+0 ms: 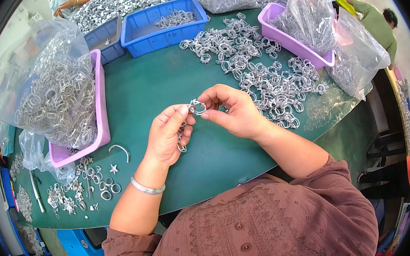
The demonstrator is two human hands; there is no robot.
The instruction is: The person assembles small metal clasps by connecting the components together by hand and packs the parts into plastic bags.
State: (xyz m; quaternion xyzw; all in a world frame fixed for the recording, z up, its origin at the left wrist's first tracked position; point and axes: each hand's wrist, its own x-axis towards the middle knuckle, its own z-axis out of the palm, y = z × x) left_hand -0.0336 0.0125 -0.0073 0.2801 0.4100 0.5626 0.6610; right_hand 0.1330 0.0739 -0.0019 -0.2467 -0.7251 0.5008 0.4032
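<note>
Between the fingertips of both hands, over the middle of the green table, is a small silver metal ring (197, 107). My left hand (165, 137) pinches its left side with thumb and forefinger. More silver ring pieces (181, 137) show under the curled fingers of that hand. On the right side of the ring, my right hand (233, 113) closes with thumb and forefinger. Just beyond the right hand spreads a loose heap of similar silver rings (280, 88). A silver bangle sits on my left wrist.
A pink basket (101, 103) with a bag of rings stands at left; another pink basket (301, 54) is at far right. A blue tray (164, 38) lies at the back. Near the left edge are loose rings (107, 194), a star piece (114, 169) and a curved metal strip (124, 149).
</note>
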